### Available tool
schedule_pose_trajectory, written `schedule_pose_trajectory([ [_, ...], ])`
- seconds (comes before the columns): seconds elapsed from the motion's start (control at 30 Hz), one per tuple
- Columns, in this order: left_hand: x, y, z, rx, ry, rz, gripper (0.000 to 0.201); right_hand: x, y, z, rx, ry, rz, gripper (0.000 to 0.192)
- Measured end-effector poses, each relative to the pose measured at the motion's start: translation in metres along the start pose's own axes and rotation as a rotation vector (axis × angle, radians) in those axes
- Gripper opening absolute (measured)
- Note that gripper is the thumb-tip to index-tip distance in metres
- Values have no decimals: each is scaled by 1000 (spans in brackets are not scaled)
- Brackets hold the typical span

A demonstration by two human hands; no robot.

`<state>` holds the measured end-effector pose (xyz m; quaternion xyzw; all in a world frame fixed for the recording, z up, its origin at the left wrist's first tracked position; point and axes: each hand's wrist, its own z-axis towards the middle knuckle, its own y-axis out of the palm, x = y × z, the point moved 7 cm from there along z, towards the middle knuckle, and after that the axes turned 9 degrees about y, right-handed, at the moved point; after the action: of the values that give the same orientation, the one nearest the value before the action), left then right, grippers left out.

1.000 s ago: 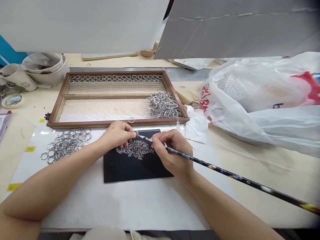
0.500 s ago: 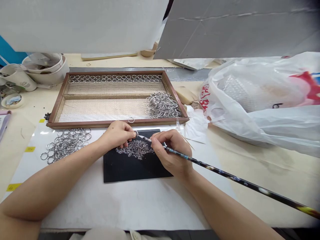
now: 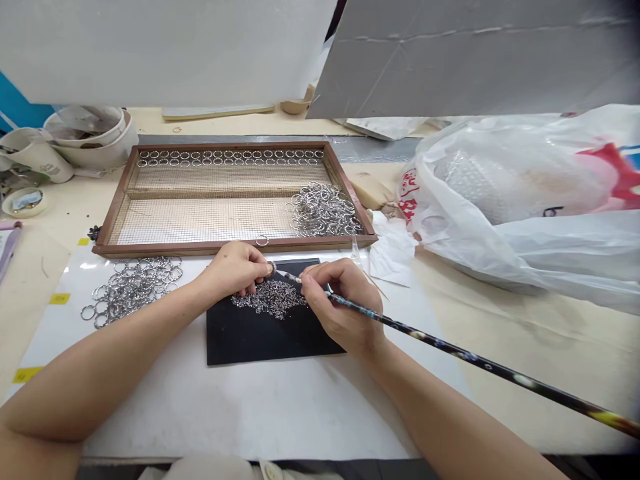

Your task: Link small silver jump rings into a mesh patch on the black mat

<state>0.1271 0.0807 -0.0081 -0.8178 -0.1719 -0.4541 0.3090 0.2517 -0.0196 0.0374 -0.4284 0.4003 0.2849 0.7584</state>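
Note:
Between the thumb and finger of my left hand (image 3: 243,270) is pinched a small metal ring (image 3: 273,267), mostly covered by the fingertips. My right hand (image 3: 345,300) grips a long, thin, dark patterned stick with a pale pointed tip (image 3: 440,345), held like a pen. Its tip is at or very near the ring; I cannot tell if they touch. Below both hands lies a black pad (image 3: 270,343) bearing a pile of tiny shiny stones or beads (image 3: 275,300). A heap of silver rings (image 3: 135,287) lies on the white sheet beside my left forearm.
Beyond my hands stands a wooden-framed mesh tray (image 3: 225,249), with rings in rows at its back and a ring heap (image 3: 325,210) at its right. A plastic bag (image 3: 525,193) bulges at the right. White tubs (image 3: 107,150) stand back left; grey panels (image 3: 480,60) overhang the bench.
Hardly anything differs. Both hands keep their places, with the ring and the stick's tip together; the stick's far end has shifted only very slightly.

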Motion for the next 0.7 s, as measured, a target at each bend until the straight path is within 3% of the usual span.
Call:
schedule_pose_trajectory([
  [0.7,-1,1,0,-8,-9,-14,17,0,1,-2,-18,10,44,17],
])
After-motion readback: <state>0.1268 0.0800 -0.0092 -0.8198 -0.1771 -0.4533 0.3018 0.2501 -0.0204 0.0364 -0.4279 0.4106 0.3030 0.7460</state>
